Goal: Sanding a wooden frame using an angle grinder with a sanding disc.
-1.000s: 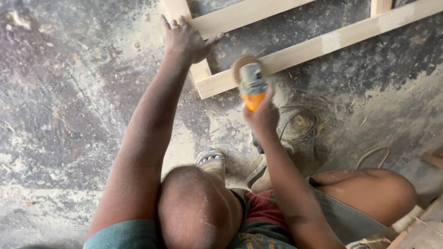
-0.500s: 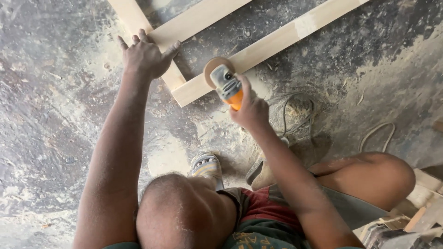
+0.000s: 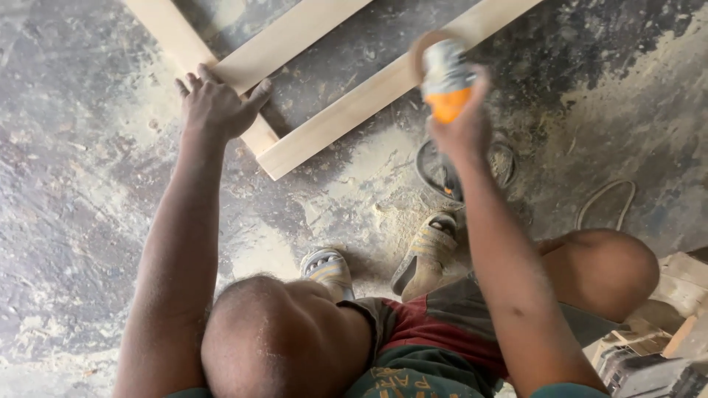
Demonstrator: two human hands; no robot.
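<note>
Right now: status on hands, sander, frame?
Left hand flat on frame corner. Right hand grips sander, disc at the lower rail. Cord loose on floor, clear.

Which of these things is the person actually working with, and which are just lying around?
In use: wooden frame, pressed down by the left hand; orange and grey sander, gripped in the right hand.

Lying about: cord loop, wood offcuts, sawdust.
</note>
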